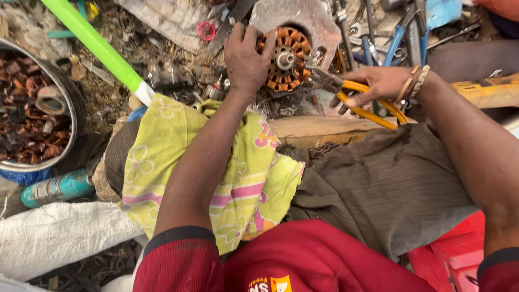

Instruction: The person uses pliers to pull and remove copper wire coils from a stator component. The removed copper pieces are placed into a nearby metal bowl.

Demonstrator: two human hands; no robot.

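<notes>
A motor stator [286,59] with orange-brown copper windings around a metal hub is seen near the top middle of the head view, seated in a grey metal housing plate [313,19]. The left hand [246,59] is laid over the stator's left side, its fingers curled over the windings and the edge of the plate, so that the part is gripped and held down. The right hand [378,84] is closed around the yellow handles of a pair of pliers [346,89]; the pliers' dark nose is pointed left and is set against the right edge of the windings. A beaded bracelet [417,81] is worn on the right wrist.

A yellow-green flowered cloth [238,178] is draped over the left knee, and grey-brown trousers [378,184] are seen over the right. A wooden block [319,130] is placed just below the stator, between the knees. To the left, a round metal pan [70,108] filled with copper scraps [27,124] is found, with a bright green pipe [97,46] running diagonally past it and a teal spray can [57,187] lying beneath it. Blue-handled tools [397,40] are scattered at the upper right among metal litter on the ground.
</notes>
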